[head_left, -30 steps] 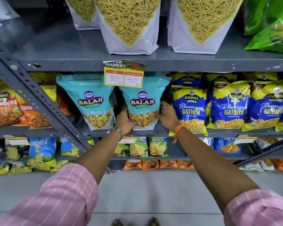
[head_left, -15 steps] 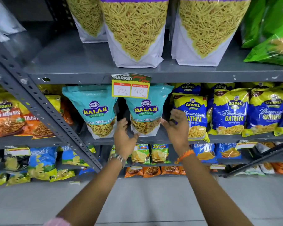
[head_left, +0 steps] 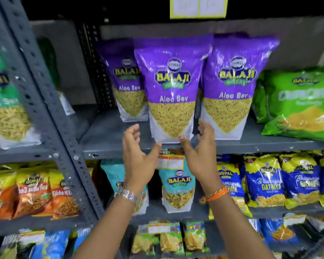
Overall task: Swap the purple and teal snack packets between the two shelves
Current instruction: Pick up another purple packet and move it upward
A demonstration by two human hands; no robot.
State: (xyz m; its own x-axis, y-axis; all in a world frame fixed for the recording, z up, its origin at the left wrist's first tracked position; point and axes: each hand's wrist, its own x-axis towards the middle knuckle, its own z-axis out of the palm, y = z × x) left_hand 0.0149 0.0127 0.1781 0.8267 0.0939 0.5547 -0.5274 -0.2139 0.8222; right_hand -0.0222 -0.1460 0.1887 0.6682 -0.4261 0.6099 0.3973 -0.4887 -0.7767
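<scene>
Both hands have come up off the teal packet I was gripping a second ago; view has tilted up with them, so I read this as moving to the purple half of the swap. Grey perforated-steel rack [head_left: 45,101]: upper grey metal shelf [head_left: 120,152] carries three glossy purple-and-white Aloo Sev pouches, the middle pouch [head_left: 173,90] at the front edge, the right pouch [head_left: 230,86] touching it, the left pouch [head_left: 127,81] set further back. Lower shelf shows two teal Balaji mix pouches, the right teal pouch [head_left: 178,186] between my wrists, the left teal pouch [head_left: 112,174] mostly hidden behind my left arm. No teal up or purple down, so by my read no exchange is complete. My left hand [head_left: 137,157] and right hand [head_left: 198,152] are empty, palms facing, fingers spread and curled, bracketing the middle purple pouch's base; right fingertips [head_left: 204,126] just beside it, contact unclear. Next probably a two-handed grab; neighbouring pouches could tip.
</scene>
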